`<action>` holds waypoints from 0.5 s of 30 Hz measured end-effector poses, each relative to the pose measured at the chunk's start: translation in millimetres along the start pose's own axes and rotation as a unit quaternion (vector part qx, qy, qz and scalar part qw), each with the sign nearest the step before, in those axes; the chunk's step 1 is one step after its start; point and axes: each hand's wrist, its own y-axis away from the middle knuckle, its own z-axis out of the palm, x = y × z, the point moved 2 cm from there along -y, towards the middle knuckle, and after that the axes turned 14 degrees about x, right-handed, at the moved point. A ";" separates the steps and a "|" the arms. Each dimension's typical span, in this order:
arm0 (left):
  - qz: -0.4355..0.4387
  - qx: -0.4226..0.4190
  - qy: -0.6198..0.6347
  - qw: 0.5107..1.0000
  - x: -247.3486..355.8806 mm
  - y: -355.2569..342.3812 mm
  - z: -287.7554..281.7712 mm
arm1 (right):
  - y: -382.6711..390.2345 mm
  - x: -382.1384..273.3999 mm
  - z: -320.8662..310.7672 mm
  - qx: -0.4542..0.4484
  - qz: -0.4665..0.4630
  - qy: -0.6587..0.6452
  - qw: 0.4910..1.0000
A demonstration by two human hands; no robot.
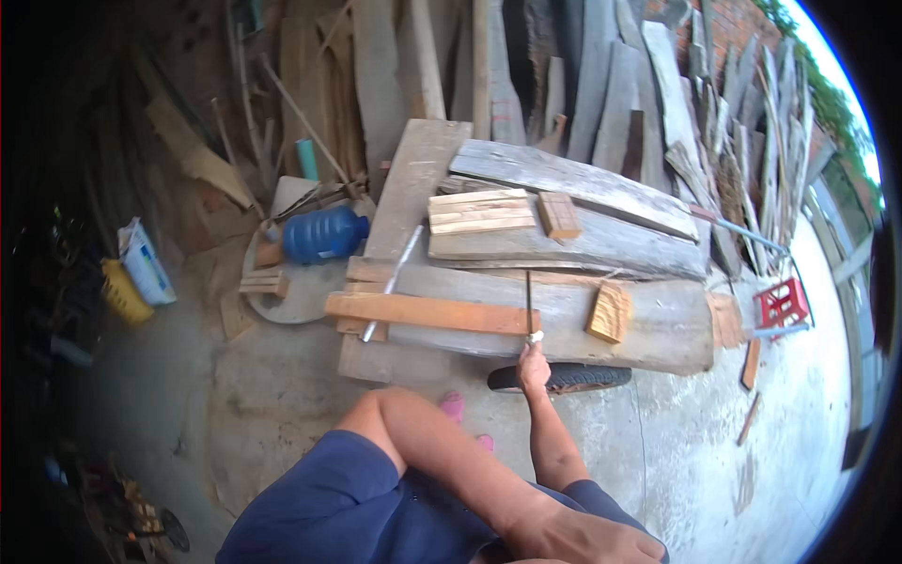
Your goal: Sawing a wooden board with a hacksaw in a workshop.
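A reddish-brown wooden beam [432, 312] lies crosswise on wide grey planks. My right hand [533, 368] is closed around the pale handle of a saw-like tool [529, 299]. Its thin dark blade is seen almost edge-on and points away from me, at the beam's right end. Whether the blade touches the wood, I cannot tell. My left arm is folded across my body. At the bottom edge, by my right upper arm, rests my left hand [583, 538], its fingers mostly hidden. A metal tube [393, 282] crosses the beam's left part.
A yellowish wood block [609, 313] sits on the plank to the right. Pale strips [480, 211] and a brown block [559, 215] lie farther back. A tyre [587, 378] shows below the planks. Left stands a blue water jug [324, 234]; right, a red stool [782, 303]. Boards lean behind.
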 end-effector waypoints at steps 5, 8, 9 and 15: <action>-0.172 0.137 -0.119 0.968 -59.8 74.9 -42.5 | 5.5 -9.8 -10.0 -0.025 0.009 -0.062 0.998; -0.400 0.205 -0.255 0.857 -127.7 178.7 -79.5 | 12.5 6.6 -11.9 0.033 -0.057 -0.123 0.990; -0.457 0.169 -0.300 0.820 -152.9 226.9 -89.9 | 10.2 16.8 -11.8 0.091 -0.126 -0.146 0.977; -0.527 0.064 -0.530 0.661 -204.8 383.4 -151.3 | -8.4 -10.6 -32.6 -0.034 0.019 -0.053 0.998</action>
